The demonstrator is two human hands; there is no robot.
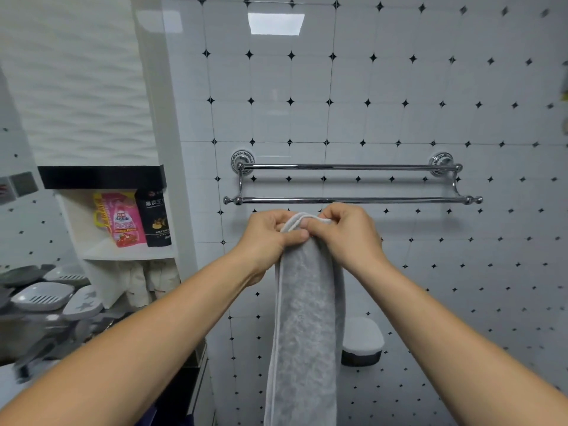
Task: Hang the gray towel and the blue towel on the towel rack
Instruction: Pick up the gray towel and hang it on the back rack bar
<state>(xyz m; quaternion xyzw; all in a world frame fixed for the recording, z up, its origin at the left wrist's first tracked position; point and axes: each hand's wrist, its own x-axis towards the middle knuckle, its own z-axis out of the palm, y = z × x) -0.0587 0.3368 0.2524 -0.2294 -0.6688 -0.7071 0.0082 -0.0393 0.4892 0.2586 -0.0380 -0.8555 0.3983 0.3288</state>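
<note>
The gray towel hangs down in a long folded strip from both my hands. My left hand and my right hand pinch its white-edged top side by side, just below the front bar. The chrome towel rack is fixed to the tiled wall and has two bare horizontal bars, one higher at the back and one lower in front. The blue towel is not in view.
A white shelf niche at the left holds a pink pouch and a black pouch. Several gray soap dishes lie on the counter at lower left. A small lidded bin stands on the floor below.
</note>
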